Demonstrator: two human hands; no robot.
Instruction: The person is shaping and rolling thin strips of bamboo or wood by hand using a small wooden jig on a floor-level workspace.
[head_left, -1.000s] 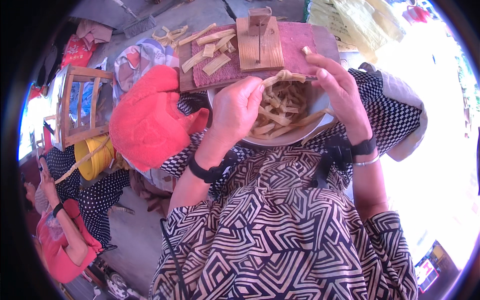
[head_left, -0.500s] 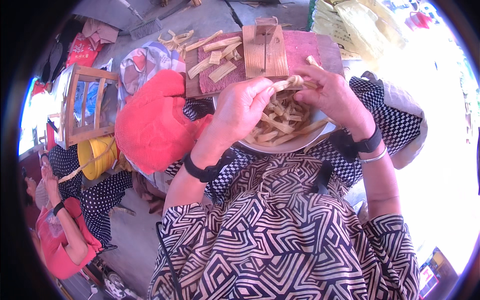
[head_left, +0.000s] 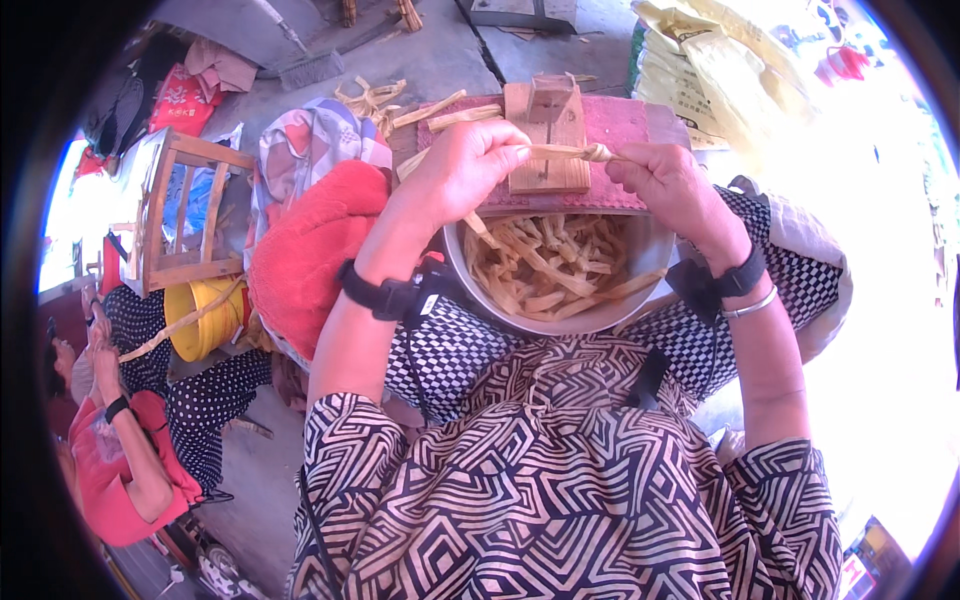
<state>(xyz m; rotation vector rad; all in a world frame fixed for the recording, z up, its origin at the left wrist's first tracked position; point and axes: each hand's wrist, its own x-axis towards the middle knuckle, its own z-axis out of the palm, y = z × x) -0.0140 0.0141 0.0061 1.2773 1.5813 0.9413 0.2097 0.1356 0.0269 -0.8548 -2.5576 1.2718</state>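
Note:
A tan, flat, fibrous strip (head_left: 555,152) with a knot (head_left: 597,152) near its right end is stretched level between my hands. My left hand (head_left: 465,178) pinches its left part between thumb and fingers. My right hand (head_left: 680,195) is closed around the other end, just beside the knot. Below my hands, a white bowl (head_left: 655,245) at my lap holds many similar strips (head_left: 550,265). Behind the strip, a wooden block (head_left: 525,178) with an upright piece stands on a pink mat (head_left: 620,115).
More strips (head_left: 465,118) lie at the mat's left. A red cloth (head_left: 320,255) is beside my left arm, near a wooden chair (head_left: 200,215) and a yellow bucket (head_left: 200,310). At far left a person (head_left: 130,450) holds a long strip. Yellowish sacks (head_left: 690,80) lie at back right.
My hands have moved apart and slightly up, pulling the knotted strip out straight. My right fingers have closed into a fist. More of the bowl shows.

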